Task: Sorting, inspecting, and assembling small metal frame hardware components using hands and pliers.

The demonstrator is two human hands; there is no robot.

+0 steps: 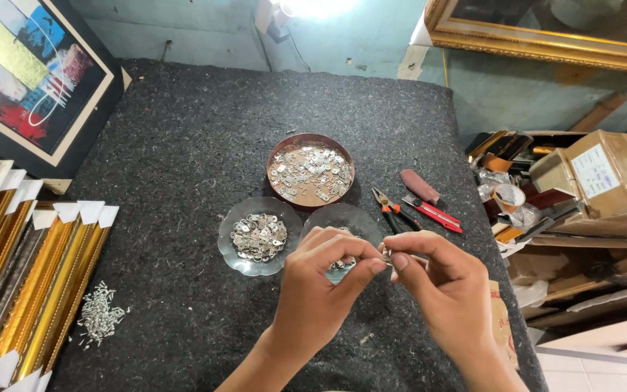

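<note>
My left hand (321, 279) and my right hand (444, 279) meet fingertip to fingertip over a dark felt-covered table (175, 167), pinching a small metal hanger piece (387, 255) between them. Just behind the hands sits a clear scalloped dish (342, 218), partly hidden by my fingers. To its left a second clear dish (258, 236) holds several small metal fittings. Behind both stands a round brown tin (310, 171) full of mixed metal hangers.
Orange-handled pliers (390, 208), a red utility knife (433, 213) and a dark red sheath (420, 186) lie right of the tin. A pile of small screws (99, 314) sits beside gold frame mouldings (23, 276) at left. A framed abstract painting (27, 69) leans far left; cardboard boxes (604, 174) crowd the right.
</note>
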